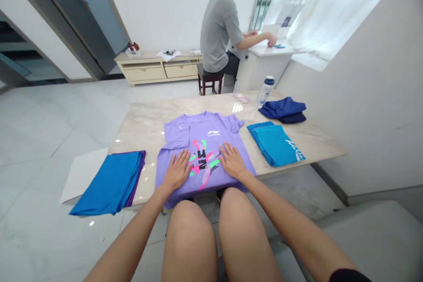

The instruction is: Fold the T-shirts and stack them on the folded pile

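Observation:
A purple T-shirt [211, 125] with a bright printed pattern lies spread on the marble-look table [145, 116]. Its collar points away from me, and its hem hangs over the near edge. My left hand [178, 169] rests flat on the left side of the shirt, fingers spread. On the right side of the print, my right hand [232, 161] is also flat with its fingers apart. The shirt's left sleeve, as I see it, lies folded inward over the body; the other one is bunched near the shoulder.
Folded blue cloth [112, 180] lies over purple cloth at the table's left end. To the right are a folded turquoise garment [276, 143], dark blue clothing [284, 108] and a clear bottle [265, 91]. Beyond, a person [218, 26] sits at a white cabinet [262, 64].

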